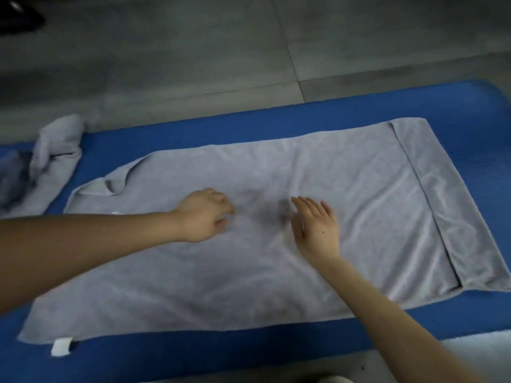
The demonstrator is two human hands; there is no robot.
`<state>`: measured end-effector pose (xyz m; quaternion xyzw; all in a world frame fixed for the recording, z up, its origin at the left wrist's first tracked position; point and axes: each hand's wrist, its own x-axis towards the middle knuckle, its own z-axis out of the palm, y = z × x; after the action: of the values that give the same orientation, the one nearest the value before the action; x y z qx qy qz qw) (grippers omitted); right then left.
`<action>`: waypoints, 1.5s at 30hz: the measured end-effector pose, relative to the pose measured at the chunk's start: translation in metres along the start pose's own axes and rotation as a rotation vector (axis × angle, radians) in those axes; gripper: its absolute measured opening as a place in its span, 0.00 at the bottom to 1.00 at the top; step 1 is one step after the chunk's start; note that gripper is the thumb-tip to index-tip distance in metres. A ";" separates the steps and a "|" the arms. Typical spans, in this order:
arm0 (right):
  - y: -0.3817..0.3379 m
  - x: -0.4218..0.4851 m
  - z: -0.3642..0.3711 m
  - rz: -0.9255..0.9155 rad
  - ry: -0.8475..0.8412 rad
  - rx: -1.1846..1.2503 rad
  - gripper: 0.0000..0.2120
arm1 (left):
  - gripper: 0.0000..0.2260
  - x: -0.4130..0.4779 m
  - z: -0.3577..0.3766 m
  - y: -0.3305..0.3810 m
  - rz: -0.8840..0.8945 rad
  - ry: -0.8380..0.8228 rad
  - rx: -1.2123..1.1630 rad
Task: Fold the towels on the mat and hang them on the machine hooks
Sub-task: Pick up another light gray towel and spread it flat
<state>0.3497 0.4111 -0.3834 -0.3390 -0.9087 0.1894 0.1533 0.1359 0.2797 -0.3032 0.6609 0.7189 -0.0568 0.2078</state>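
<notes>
A large grey towel (345, 194) lies spread flat on the blue mat (276, 120). Its right end is folded over in a narrow strip, and its far left corner is turned up. A white tag (61, 346) sticks out at the near left corner. My left hand (204, 215) rests on the middle of the towel with its fingers loosely curled, holding nothing. My right hand (316, 225) lies just right of it, fingers straight, palm down on the cloth. The two hands are a short gap apart.
A second grey towel (56, 146) lies crumpled at the mat's far left, beside a darker blue-grey cloth (13, 178). Grey tiled floor (193, 51) stretches beyond the mat. A dark object (19, 17) sits at the top left corner.
</notes>
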 end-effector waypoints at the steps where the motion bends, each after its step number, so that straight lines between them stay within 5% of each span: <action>1: -0.017 0.004 0.005 -0.042 -0.033 -0.003 0.18 | 0.27 -0.028 -0.006 -0.018 -0.071 -0.072 0.062; 5: -0.084 0.020 0.022 -0.210 -0.136 -0.034 0.18 | 0.14 -0.132 -0.019 -0.077 -0.345 -0.039 0.102; 12: -0.196 0.060 0.049 -0.526 -0.106 -0.099 0.19 | 0.07 -0.232 0.030 -0.137 -1.062 0.586 -0.448; 15: -0.243 0.080 0.064 -0.579 -0.187 -0.114 0.16 | 0.07 -0.247 0.074 -0.157 -1.230 0.608 -0.537; 19: -0.302 0.114 0.096 -0.423 -0.364 -0.137 0.19 | 0.08 -0.253 0.118 -0.170 -1.325 0.594 -0.648; 27: -0.369 0.169 0.183 -0.212 -0.393 -0.335 0.11 | 0.15 -0.266 0.157 -0.180 -1.333 0.538 -0.683; 32: -0.363 0.175 0.198 -0.223 -0.380 -0.399 0.06 | 0.06 -0.265 0.162 -0.177 -1.282 0.571 -0.680; 39: -0.344 0.195 0.100 -0.149 -0.317 -0.209 0.08 | 0.03 -0.274 0.126 -0.174 -1.100 0.585 -0.890; 45: -0.276 0.194 -0.017 0.057 -0.379 0.031 0.05 | 0.02 -0.261 0.043 -0.144 -0.712 0.366 -0.964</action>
<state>0.0625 0.3531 -0.2154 -0.3206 -0.9082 0.2683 -0.0207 0.0156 0.0055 -0.2728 0.2118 0.8638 0.3221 0.3244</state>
